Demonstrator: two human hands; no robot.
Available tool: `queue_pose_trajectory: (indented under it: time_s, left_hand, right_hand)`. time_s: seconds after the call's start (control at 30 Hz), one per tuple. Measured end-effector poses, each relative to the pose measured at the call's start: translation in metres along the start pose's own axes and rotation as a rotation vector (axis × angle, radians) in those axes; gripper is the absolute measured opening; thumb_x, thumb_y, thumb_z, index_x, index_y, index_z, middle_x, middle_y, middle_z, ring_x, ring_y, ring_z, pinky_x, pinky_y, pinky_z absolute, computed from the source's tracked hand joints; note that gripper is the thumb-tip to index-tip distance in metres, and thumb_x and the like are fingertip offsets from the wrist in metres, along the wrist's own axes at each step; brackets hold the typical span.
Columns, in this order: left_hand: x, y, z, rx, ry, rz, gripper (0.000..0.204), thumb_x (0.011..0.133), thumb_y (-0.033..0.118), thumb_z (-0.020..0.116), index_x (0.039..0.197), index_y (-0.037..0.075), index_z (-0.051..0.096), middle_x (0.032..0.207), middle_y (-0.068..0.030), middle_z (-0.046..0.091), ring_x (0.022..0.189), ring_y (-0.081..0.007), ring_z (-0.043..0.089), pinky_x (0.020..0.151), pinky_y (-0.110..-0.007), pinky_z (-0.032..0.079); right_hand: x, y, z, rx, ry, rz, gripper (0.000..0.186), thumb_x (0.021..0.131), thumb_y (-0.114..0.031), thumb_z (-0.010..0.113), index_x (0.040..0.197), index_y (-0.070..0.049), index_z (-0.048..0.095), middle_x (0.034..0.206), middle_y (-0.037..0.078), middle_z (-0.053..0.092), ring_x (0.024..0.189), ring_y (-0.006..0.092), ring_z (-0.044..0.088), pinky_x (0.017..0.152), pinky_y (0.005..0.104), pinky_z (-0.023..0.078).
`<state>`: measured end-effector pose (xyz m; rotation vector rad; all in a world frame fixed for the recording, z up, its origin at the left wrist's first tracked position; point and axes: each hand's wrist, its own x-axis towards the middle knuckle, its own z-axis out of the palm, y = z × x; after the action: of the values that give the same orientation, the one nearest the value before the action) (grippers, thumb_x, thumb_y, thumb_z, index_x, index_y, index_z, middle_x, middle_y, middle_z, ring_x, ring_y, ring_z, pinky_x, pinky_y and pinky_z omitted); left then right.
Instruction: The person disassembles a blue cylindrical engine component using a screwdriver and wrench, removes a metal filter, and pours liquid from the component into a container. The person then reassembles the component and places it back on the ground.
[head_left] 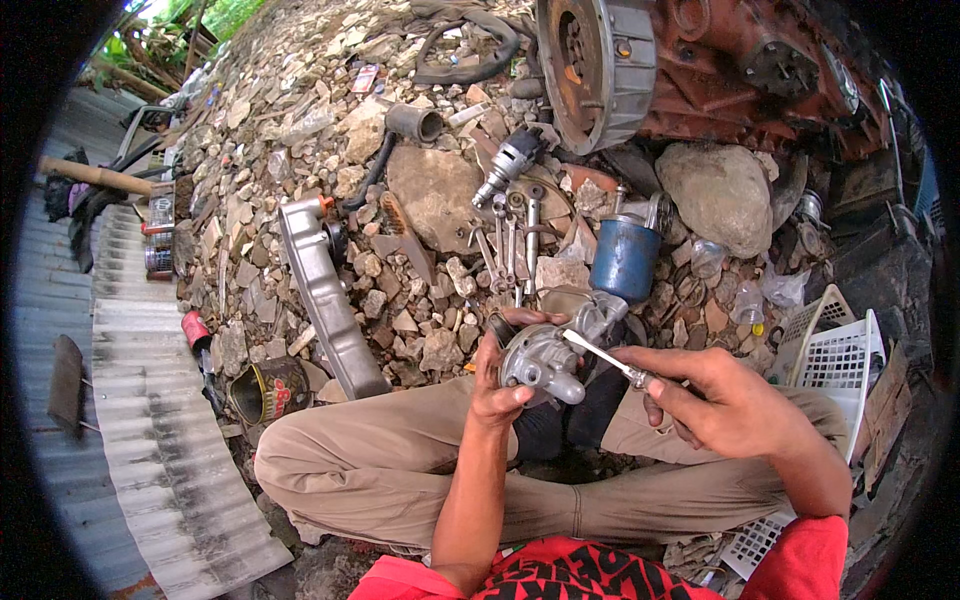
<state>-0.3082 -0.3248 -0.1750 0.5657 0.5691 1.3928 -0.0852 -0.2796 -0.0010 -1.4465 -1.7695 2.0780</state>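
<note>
Left hand [497, 385] grips the grey cast-metal pump housing [540, 358]; right hand [715, 400] clasps a slim silver wrench [603, 355] on it. Best brace the housing firmly.

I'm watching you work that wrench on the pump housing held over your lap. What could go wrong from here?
The left hand alone grips the metal pump housing, unsupported; if the wrench in the right hand slips, knuckles could hit the casting. Anything that drops may vanish into the rock rubble.
</note>
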Motion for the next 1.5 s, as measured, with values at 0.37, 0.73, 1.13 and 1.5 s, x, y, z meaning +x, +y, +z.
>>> queue_pose_trajectory:
  time_s: [0.37,0.73,1.13,1.5]
  left_hand:
    - [0.0,-0.003,-0.006,0.13,-0.015,-0.019,0.083,0.053,0.03,0.081,0.12,-0.004,0.046,0.12,-0.0266,0.055,0.102,-0.0394,0.062,0.088,-0.053,0.055]
    - [-0.007,-0.002,-0.012,0.167,-0.143,-0.072,0.078,0.055,0.03,0.082,0.119,-0.003,0.052,0.118,-0.0218,0.057,0.118,-0.0334,0.055,0.105,-0.046,0.04]
    - [-0.005,-0.001,-0.003,0.187,-0.11,-0.05,0.075,0.058,0.025,0.082,0.119,-0.006,0.051,0.12,-0.023,0.056,0.115,-0.0328,0.057,0.103,-0.044,0.043]
    - [0.0,-0.002,-0.007,0.233,0.018,-0.033,0.083,0.055,0.032,0.08,0.122,-0.006,0.05,0.121,-0.0227,0.057,0.112,-0.0307,0.059,0.101,-0.041,0.044]
  right_hand:
    - [-0.002,0.0,-0.009,-0.056,-0.047,0.011,0.041,0.096,-0.008,0.049,0.136,-0.002,0.051,0.076,0.005,0.059,0.072,0.0108,0.054,0.069,0.0292,0.047]
    - [-0.001,0.005,-0.014,-0.096,-0.1,0.001,0.041,0.093,-0.008,0.053,0.134,-0.002,0.054,0.09,0.017,0.07,0.078,0.0186,0.064,0.074,0.037,0.05]
    - [0.0,0.024,-0.011,-0.204,-0.043,-0.182,0.044,0.096,-0.01,0.051,0.139,-0.005,0.049,0.074,0.009,0.057,0.066,0.0147,0.051,0.064,0.0313,0.046]
    - [-0.001,0.0,-0.015,-0.186,-0.033,-0.041,0.04,0.096,-0.01,0.051,0.136,-0.003,0.052,0.082,0.016,0.063,0.073,0.0172,0.061,0.069,0.0343,0.048]
